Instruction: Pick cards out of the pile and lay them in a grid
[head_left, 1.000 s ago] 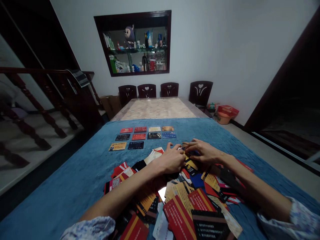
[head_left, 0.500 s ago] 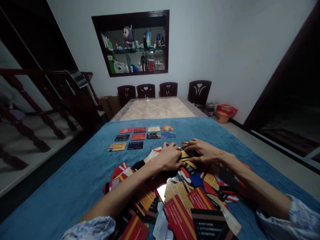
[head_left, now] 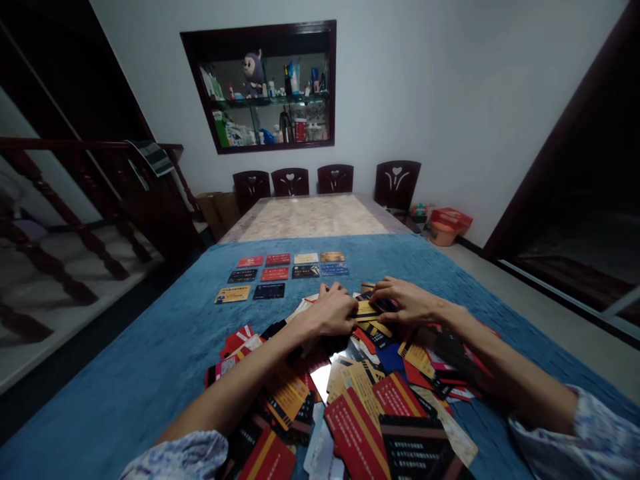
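Note:
A loose heap of plastic cards (head_left: 357, 427), red, black, yellow and blue, spreads over the blue cloth in front of me. My left hand (head_left: 333, 310) rests at the far side of the heap with its fingers curled down; what they hold, if anything, is hidden. Close by on the right, my right hand (head_left: 405, 300) reaches over the cards with thumb and fingers apart. Between the hands lies a yellow card (head_left: 367, 311), near the right fingertips. Beyond the heap, several cards lie face up in rows, among them a yellow one (head_left: 233, 294) and a dark one (head_left: 269, 291).
The blue cloth (head_left: 165, 347) covers the near part of a long table (head_left: 310, 217). Dark chairs (head_left: 397, 183) line its far end. A wall shelf (head_left: 270, 100) holds bottles and a plush toy. On the floor at right stands an orange bucket (head_left: 444, 233).
Both hands stay at the same part of the heap, with only slight finger motion. The whole view has shifted a little, and the rows of cards look the same.

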`<state>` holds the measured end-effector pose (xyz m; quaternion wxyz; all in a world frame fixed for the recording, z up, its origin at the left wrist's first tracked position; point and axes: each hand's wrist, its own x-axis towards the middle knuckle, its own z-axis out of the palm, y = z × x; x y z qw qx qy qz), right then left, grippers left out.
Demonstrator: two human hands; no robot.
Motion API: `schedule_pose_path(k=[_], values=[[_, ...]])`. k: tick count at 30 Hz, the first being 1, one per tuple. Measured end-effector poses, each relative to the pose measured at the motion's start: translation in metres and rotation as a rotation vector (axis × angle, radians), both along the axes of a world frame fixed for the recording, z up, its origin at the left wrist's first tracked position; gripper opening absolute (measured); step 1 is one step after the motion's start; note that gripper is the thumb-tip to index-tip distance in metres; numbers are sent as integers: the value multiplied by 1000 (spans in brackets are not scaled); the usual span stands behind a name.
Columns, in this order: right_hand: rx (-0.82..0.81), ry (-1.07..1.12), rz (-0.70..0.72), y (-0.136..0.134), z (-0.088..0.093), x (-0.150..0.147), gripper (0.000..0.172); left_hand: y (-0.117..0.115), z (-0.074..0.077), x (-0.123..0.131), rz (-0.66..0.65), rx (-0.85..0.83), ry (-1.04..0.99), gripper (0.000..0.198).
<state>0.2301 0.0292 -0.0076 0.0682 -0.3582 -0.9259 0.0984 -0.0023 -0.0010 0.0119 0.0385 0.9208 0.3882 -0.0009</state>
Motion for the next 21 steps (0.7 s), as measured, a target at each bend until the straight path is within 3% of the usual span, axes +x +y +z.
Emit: schedule_pose_path(k=[11,15,21], values=[[13,71,12,-6,7,-5,25,9,7,-6,-9,-92,-56,26],[47,120,-4,-1,0,-4,24,15,9,-11,41,-165,-166,32],[58,204,-5,1,-5,-4,29,28,1,-17,34,-192,-352,32]])
